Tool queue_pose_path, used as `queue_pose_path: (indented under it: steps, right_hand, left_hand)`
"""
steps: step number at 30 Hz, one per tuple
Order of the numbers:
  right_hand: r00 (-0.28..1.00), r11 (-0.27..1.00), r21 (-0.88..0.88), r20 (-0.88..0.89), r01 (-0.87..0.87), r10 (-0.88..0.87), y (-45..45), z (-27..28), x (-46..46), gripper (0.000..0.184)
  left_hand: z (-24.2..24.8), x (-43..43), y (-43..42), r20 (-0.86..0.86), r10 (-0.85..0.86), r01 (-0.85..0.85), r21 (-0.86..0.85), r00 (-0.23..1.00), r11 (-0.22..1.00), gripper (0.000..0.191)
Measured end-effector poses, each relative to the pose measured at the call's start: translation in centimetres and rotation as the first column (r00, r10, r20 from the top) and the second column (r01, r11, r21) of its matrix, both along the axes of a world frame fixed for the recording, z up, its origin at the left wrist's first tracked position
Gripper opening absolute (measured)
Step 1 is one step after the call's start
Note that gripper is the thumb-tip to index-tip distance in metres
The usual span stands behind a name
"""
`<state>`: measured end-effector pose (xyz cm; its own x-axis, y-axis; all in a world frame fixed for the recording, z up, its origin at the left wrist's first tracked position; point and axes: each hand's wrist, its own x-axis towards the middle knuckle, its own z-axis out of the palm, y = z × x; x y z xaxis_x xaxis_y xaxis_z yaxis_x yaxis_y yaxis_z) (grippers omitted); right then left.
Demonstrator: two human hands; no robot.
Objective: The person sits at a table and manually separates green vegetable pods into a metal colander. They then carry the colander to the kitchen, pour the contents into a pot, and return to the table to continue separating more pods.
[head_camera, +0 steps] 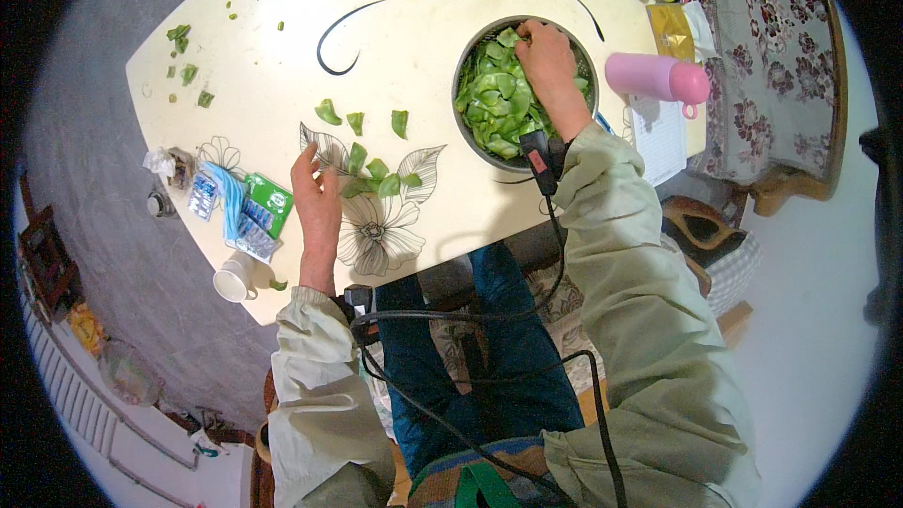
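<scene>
A round metal basket or colander (462,134) on the table holds a heap of flat green bean pieces (502,95). My right hand (549,60) reaches into its right side, fingers curled down at the heap. Its fingertips are partly hidden, so whether they grip a piece does not show. Over the table to the left, my left hand (316,201) has its fingers apart and nothing in them. Just right of it lies a small cluster of cut green pieces (378,169), with several loose ones (355,123) farther up.
More green scraps (188,74) lie at the far left. Blister packs (203,196), a blue face mask (228,190), a green box (276,197) and a white cup (234,278) stand near the left edge. A pink bottle (645,77) lies right of the basket. Black cables (451,315) run from my wrists.
</scene>
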<state>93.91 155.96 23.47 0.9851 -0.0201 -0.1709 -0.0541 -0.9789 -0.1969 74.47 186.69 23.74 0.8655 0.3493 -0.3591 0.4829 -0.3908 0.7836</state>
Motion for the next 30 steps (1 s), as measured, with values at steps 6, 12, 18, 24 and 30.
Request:
queue_pose_path:
  steps: [6,12,18,24,30]
  right_hand:
    - [0.989,0.946,0.305,0.124,-0.109,0.074,-0.4,2.1,-0.5,0.017]
    - [0.958,0.807,0.537,0.265,-0.244,0.113,1.0,7.2,-5.4,0.014]
    - [0.915,0.684,0.612,0.320,-0.397,0.245,3.3,8.7,-7.8,0.014]
    - [0.968,0.650,0.719,0.172,-0.248,0.180,4.9,9.4,-9.0,0.012]
    - [0.970,0.481,0.849,-0.241,0.218,-0.015,6.9,10.2,-11.1,0.009]
  left_hand:
    - [2.9,2.6,-3.8,0.056,0.019,-0.008,-0.191,0.998,0.981,0.032]
    - [7.4,5.3,-8.0,0.027,-0.051,0.057,-0.543,0.998,0.838,0.024]
    - [9.5,7.0,-10.5,0.146,-0.065,0.138,-0.582,0.987,0.801,0.025]
    - [8.9,6.5,-10.5,0.071,-0.144,0.160,-0.487,0.987,0.859,0.018]
    - [8.7,5.6,-10.8,0.050,0.061,-0.027,-0.510,0.997,0.860,0.014]
